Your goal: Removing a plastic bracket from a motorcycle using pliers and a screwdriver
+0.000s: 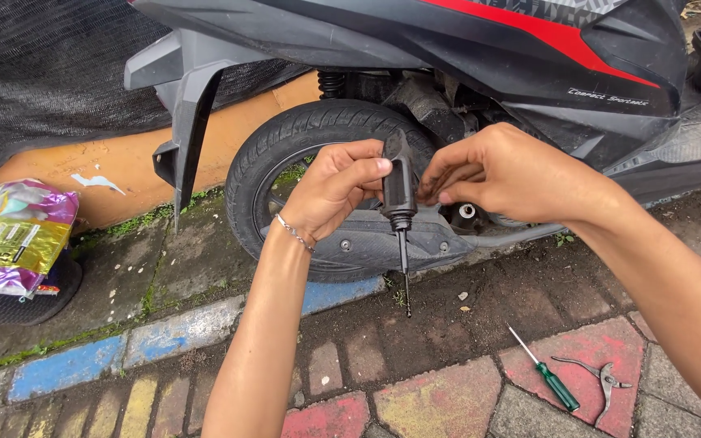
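left hand (334,191): fingers wrapped round black-handled screwdriver (400,212), frame centre, tip down | right hand (496,172): fingers pinching its handle top | behind: black scooter rear tyre (285,146) | lower right paving: green-handled screwdriver (547,380), metal pliers (602,383) | left edge: shiny foil packets (11,235), contents unclear

Overcast daylight, soft shadows – sharp, no glare, slight edge distortion.

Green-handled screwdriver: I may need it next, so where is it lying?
In the head view, the green-handled screwdriver lies on the red paving brick at lower right, just left of the pliers, under the right hand.
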